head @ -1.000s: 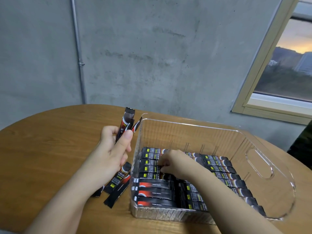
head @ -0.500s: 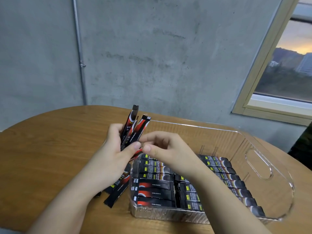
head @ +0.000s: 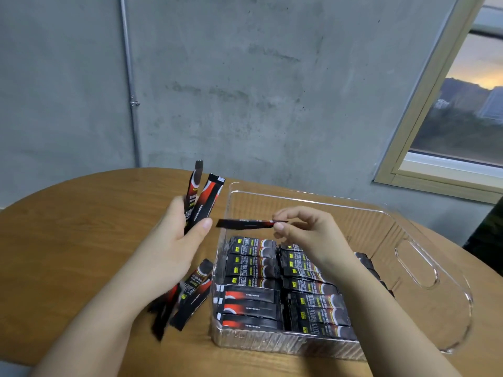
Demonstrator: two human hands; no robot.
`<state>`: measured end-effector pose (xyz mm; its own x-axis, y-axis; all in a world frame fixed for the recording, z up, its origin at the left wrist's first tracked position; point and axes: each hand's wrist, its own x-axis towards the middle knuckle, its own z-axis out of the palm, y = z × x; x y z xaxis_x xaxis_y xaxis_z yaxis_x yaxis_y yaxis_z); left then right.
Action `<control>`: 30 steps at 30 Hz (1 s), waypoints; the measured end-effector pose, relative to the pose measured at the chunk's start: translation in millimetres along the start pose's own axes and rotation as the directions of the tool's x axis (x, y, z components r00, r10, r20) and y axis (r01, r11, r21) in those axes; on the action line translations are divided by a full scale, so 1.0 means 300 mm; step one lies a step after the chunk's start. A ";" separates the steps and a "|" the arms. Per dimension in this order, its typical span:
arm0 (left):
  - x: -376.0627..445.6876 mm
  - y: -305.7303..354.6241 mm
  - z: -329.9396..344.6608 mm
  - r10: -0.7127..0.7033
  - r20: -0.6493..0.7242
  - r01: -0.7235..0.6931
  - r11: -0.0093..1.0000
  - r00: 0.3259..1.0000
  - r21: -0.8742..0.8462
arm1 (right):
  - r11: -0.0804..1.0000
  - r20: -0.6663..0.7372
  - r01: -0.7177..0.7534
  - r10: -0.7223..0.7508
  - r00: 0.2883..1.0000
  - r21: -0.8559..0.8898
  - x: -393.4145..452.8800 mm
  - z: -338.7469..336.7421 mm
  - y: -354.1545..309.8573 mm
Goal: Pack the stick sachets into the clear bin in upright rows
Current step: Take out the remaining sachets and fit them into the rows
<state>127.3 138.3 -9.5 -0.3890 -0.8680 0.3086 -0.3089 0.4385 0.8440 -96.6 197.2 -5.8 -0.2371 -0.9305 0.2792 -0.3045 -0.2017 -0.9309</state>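
The clear bin (head: 424, 270) sits on the table at about four o'clock from the middle of my view, and the stick sachets packed in it (head: 285, 289) fill its near half in rows, lying side by side with their printed faces up. Above those rows my right hand (head: 304, 235) pinches a single sachet (head: 246, 223) by one end between thumb and forefinger, the other fingers loosely curled; the stick lies level and points toward nine o'clock, over the bin's left wall. Just beyond its free end my left hand (head: 174, 246) holds a small bunch of sachets (head: 201, 200) upright, thumb pressed across them against my curled fingers, their tops fanning toward twelve o'clock. Below that hand, at seven o'clock from the bin, a few loose sachets (head: 187, 297) lie on the wooden table (head: 68, 240) just beside the bin's wall. Behind the round table stands a grey concrete wall (head: 272, 91) with a thin pipe (head: 130, 85) at eleven o'clock and a window (head: 460, 110) at two o'clock.
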 end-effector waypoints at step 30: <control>0.006 -0.116 -0.021 -0.144 0.014 0.143 0.989 0.990 0.045 | 0.773 0.060 -0.201 0.295 0.954 -0.601 -0.024 0.031 0.159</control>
<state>142.8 120.2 -35.5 -0.3531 -0.9185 0.1779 -0.4002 0.3201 0.8587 -100.8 191.4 -54.5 -0.2605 -0.9652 -0.0225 -0.7422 0.2152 -0.6347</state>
